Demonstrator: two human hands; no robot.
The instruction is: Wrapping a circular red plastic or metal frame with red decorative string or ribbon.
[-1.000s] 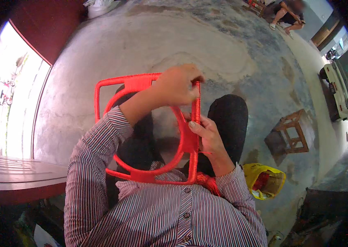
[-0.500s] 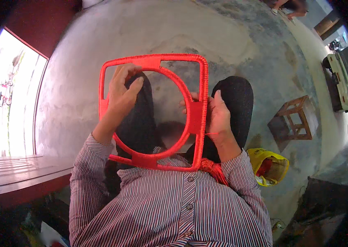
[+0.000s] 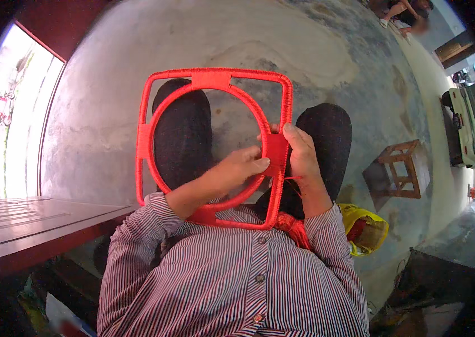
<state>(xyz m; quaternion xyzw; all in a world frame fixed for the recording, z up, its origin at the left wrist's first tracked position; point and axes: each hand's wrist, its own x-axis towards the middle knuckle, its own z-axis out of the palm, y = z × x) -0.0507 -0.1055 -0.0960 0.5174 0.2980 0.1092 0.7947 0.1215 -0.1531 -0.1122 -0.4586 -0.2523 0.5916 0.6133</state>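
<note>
A red cord-wrapped frame (image 3: pixel 211 78) rests over my lap. It is a rounded square with a round ring inside, joined by broad wrapped bands. My right hand (image 3: pixel 303 151) grips its right side, thumb in front and fingers partly hidden behind. Reaching across the lower ring, my left hand (image 3: pixel 240 165) pinches the right-hand band, its thumb on the inner edge; some fingertips are hidden. A thin red strand runs from the frame to my right wrist. Below, a bundle of red cord (image 3: pixel 293 227) lies between the frame and my right sleeve.
A yellow bag (image 3: pixel 369 230) with red material inside stands by my right knee. Beyond it sits a wooden stool (image 3: pixel 403 168) on the concrete floor. To my left is a slatted wooden panel (image 3: pixel 41 222) near a bright doorway. A person (image 3: pixel 403 17) sits far right; a vehicle (image 3: pixel 465 126) is parked there.
My left hand has left the upper left of the frame and moved right and down to the right-hand band. My right hand keeps its hold on the right side.
</note>
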